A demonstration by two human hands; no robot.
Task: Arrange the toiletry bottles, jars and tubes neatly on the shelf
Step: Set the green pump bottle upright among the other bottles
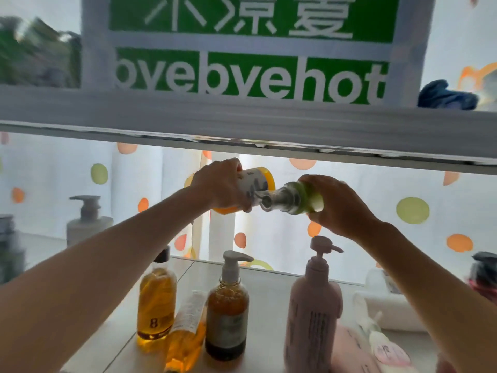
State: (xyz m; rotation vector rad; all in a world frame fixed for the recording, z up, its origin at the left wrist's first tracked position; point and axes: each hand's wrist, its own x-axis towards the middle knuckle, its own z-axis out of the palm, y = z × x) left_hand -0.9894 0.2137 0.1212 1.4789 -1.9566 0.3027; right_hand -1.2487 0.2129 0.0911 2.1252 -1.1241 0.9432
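- Left hand [220, 184] wrapped round an orange jar [255, 184], held high under the upper shelf [242, 125].
- Right hand [338, 205] gripping a green bottle [298, 200], its cap touching the jar.
- Pump bottles [227, 305] standing below on the lower shelf [269, 286].

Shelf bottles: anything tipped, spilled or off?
Yes. An amber bottle leans tilted between the upright amber bottle marked 8 and the brown pump bottle. A pink container lies flat beside the tall pink pump bottle. No spill visible.
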